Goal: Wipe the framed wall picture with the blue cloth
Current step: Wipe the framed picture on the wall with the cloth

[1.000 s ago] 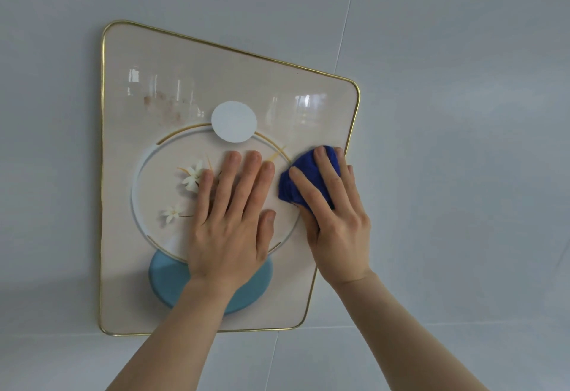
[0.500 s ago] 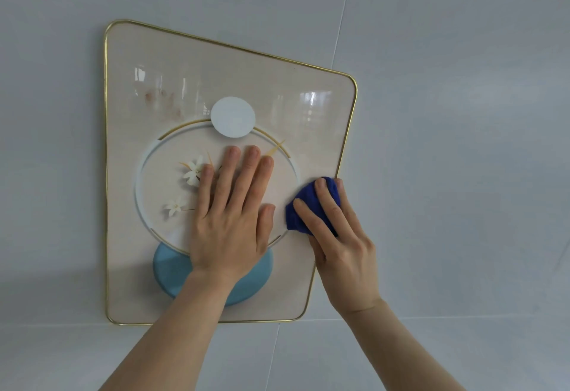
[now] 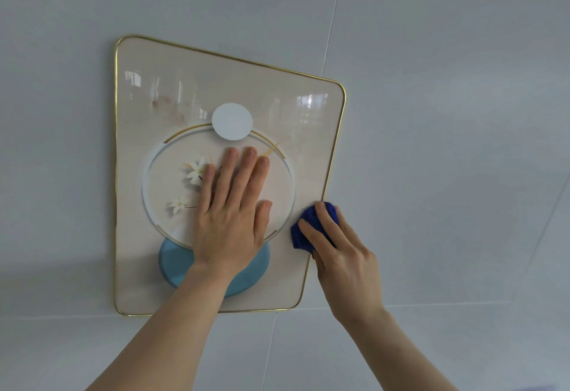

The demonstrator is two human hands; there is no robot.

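Two hands are at work. The right hand point(image 3: 342, 255) is curled around one bunched blue cloth point(image 3: 308, 230), its fingers point(image 3: 317, 236) laid over the wad and pressing it against the lower right edge of the picture, so the cloth sits across the gold frame with part on the glass and part over the wall. The left hand point(image 3: 231, 215) holds nothing: it lies flat and spread open on the middle of the glass, four fingers pointing up and the thumb out to the right.

There is one framed wall picture point(image 3: 172, 88), pale cream with rounded corners and a thin gold frame point(image 3: 334, 156) around it. Its print shows one large ring, one small white disc point(image 3: 232, 121) at the top of the ring, one blue disc point(image 3: 175, 262) at the bottom partly under the left wrist, and two white flowers point(image 3: 195, 170) left of the fingers. A faint brownish smudge point(image 3: 168, 107) sits on the glass at upper left, among window reflections. The picture hangs on a grey tiled wall point(image 3: 447, 113).

Compared with a second ago, the cloth and right hand are lower along the right edge, having slid from beside the ring's upper right down to its lower right. The left hand has kept its place.
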